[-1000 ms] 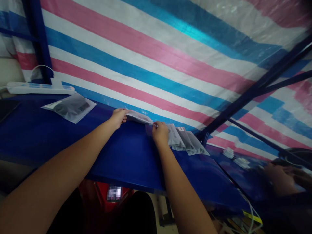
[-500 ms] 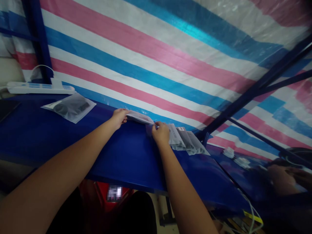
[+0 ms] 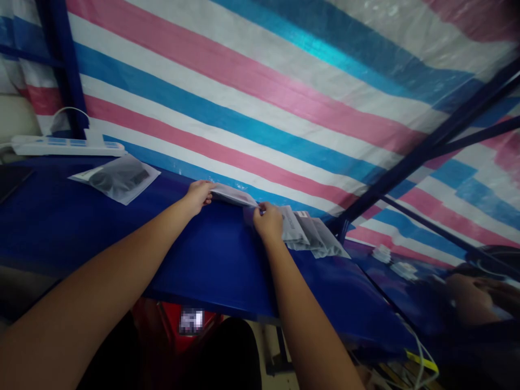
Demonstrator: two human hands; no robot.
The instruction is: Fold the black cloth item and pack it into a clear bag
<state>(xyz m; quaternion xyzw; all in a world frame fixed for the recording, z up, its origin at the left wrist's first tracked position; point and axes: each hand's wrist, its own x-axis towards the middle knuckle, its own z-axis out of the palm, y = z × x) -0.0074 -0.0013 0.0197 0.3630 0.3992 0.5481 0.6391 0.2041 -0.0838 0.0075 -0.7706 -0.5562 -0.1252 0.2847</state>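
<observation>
Left hand (image 3: 199, 196) and right hand (image 3: 268, 221) pinched on opposite ends of a flat plastic pouch (image 3: 234, 196), at the blue tabletop's (image 3: 195, 254) far edge. Pouch contents unreadable. Stacked pouches (image 3: 311, 234) beside right hand, partly hidden.

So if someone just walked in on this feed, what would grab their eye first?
Probably the striped tarp in pink, blue and white that fills the whole background. Next, the two bare arms reaching over the blue table: the left hand and right hand pinch opposite ends of a flat clear bag at the far edge. A fanned pile of similar bags lies just right of the right hand, and another bag with dark contents sits far left.
</observation>
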